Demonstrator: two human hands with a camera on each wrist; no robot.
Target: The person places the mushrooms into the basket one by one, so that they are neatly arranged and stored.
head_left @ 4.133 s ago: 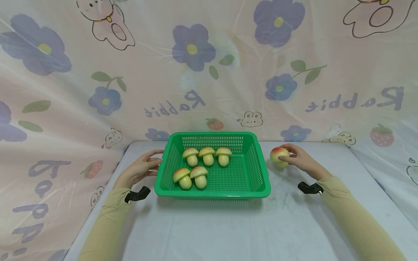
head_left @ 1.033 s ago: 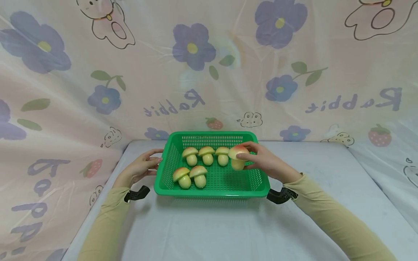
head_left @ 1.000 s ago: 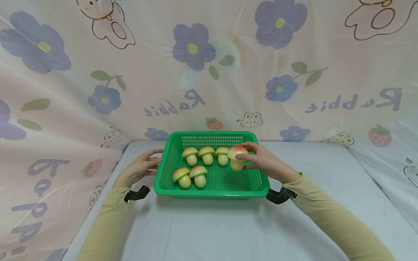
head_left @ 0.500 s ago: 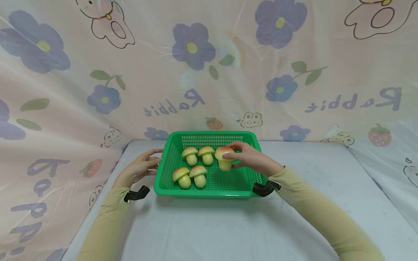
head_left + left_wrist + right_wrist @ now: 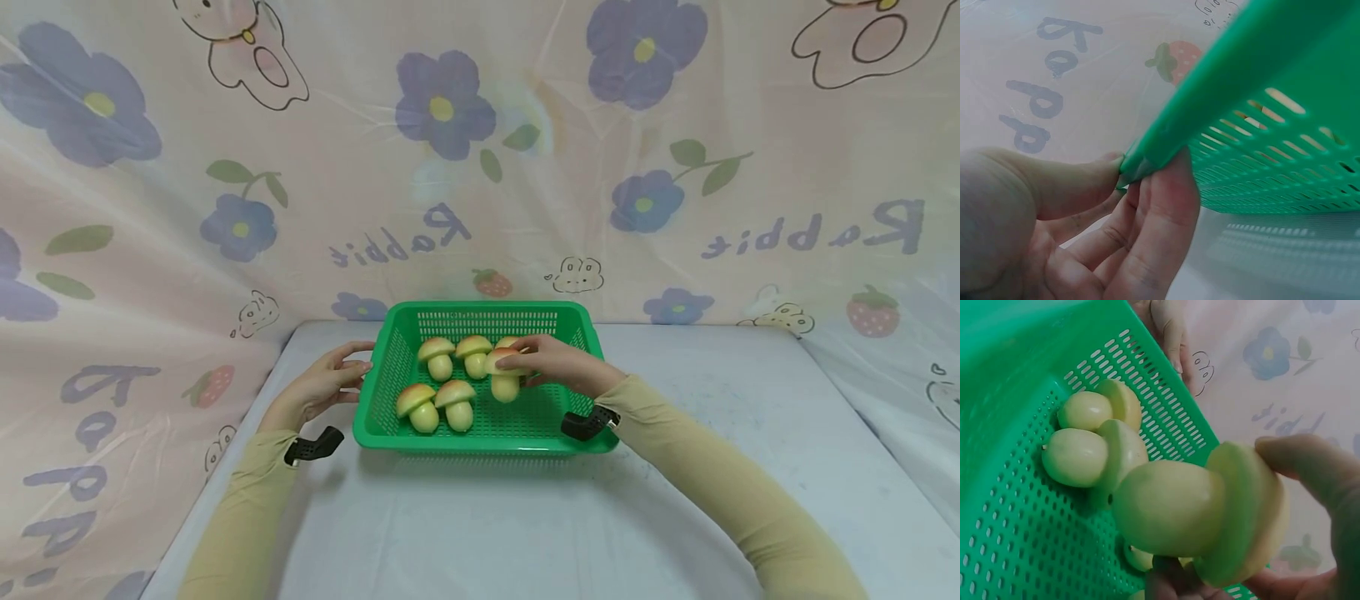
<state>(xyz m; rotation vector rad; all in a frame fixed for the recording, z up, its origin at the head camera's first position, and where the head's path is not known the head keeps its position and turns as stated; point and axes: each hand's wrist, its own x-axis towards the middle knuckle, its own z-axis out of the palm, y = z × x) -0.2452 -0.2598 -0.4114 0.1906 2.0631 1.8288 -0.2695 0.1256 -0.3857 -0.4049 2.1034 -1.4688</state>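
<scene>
A green plastic basket stands on the table with several toy mushrooms in it, yellowish with reddish caps. My left hand pinches the basket's left rim between thumb and fingers; the left wrist view shows this grip on the green rim closely. Over the basket's middle, my right hand holds another toy mushroom by its cap, stem downward in the head view. Two mushrooms lie in the front left. A back-row mushroom is mostly hidden behind the held one and my fingers.
The basket's front right floor shows bare green mesh. A white cloth covers the table. Behind and to the left hangs a printed curtain that meets the table's back edge.
My right hand has carried the toy mushroom leftward from the table right of the basket to over its middle, then slightly lower and nearer the front. The left hand has stayed on the rim.
</scene>
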